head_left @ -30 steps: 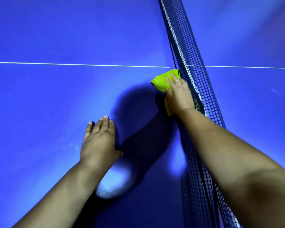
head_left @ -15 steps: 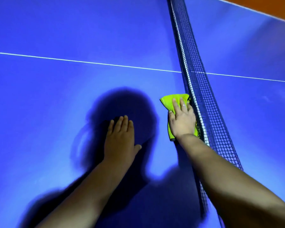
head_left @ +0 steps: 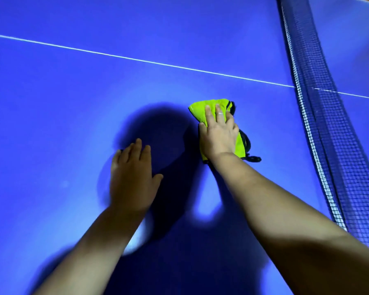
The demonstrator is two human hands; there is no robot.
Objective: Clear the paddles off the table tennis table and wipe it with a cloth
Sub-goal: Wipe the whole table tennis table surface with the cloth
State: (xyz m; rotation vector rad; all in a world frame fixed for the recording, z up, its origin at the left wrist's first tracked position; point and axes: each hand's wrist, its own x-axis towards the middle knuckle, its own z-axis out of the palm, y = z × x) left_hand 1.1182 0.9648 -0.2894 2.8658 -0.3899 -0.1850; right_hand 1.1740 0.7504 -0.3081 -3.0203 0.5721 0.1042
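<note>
A bunched lime-green cloth (head_left: 197, 108) with black edging lies on the blue table tennis table (head_left: 73, 103). My right hand (head_left: 218, 133) presses flat on it with straight fingers, a ring on one finger. My left hand (head_left: 132, 177) rests flat on the bare table surface to the left of the cloth, fingers together and straight. No paddle is in view.
The dark blue net (head_left: 328, 124) runs from top to bottom along the right side, well right of the cloth. A white centre line (head_left: 136, 59) crosses the table beyond both hands. A shadow of my head and arms falls between the hands.
My right hand has slid the cloth leftward, away from the net. My left hand stays flat on the table. The view has shifted so the net sits farther right.
</note>
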